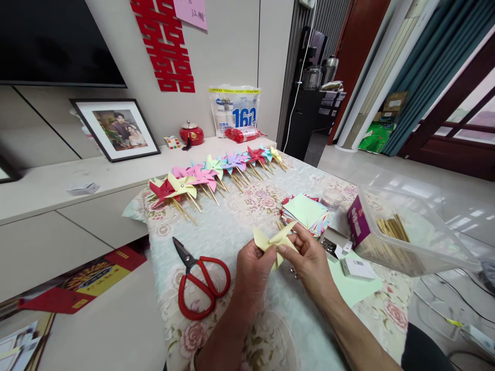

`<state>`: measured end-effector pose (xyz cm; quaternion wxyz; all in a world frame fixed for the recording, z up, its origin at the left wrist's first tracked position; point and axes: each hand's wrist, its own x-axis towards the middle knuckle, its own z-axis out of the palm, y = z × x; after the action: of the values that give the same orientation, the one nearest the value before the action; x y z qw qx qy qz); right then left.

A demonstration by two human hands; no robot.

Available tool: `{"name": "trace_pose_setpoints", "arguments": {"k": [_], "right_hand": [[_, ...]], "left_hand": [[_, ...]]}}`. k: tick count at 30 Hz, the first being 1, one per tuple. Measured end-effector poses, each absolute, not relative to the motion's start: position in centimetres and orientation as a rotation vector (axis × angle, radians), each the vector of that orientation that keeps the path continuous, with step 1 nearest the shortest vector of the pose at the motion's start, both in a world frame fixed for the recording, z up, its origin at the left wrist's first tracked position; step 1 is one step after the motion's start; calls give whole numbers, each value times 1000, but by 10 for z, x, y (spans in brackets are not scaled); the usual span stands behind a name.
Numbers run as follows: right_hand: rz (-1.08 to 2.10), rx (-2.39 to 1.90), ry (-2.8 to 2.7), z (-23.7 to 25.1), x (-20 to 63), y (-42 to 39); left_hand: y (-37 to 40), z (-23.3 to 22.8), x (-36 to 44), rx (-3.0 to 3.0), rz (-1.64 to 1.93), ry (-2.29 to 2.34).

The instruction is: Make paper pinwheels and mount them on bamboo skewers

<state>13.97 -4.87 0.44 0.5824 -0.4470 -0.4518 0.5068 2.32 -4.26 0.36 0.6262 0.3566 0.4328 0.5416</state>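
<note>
Between my two hands is a pale yellow paper pinwheel (277, 239), its blades folded toward the middle. My left hand (253, 265) grips it from the left, the thumb pressed near its centre. From the right, my right hand (309, 257) pinches it, with its thumb also close to the centre. Whatever lies under the thumbs is hidden. To the left of my hands, scissors (201, 283) with red handles lie on the flowered tablecloth (247, 206). Beyond my right hand sits a stack of coloured paper squares (305, 210).
A row of finished pinwheels (201, 176) on sticks lies along the table's far side. At right stand a clear plastic box (417, 252) of wooden sticks (393, 228), a small open box of metal pins (330, 248) and a white box (358, 269) on green paper (348, 291).
</note>
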Motion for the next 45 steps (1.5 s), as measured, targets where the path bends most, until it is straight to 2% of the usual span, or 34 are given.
{"name": "trace_pose_setpoints", "arguments": {"k": [21,35,45], "right_hand": [[1189,-1032,-1017,0,138,-49],[1071,-1116,-1133,6,137,-52],[1134,-1084,-1109,5,138,-51]], "left_hand": [[-42,3,25,796,1269,1058],[-44,1,24,880,1259,1137],[-43,-5,23,888,1274,1094]]}}
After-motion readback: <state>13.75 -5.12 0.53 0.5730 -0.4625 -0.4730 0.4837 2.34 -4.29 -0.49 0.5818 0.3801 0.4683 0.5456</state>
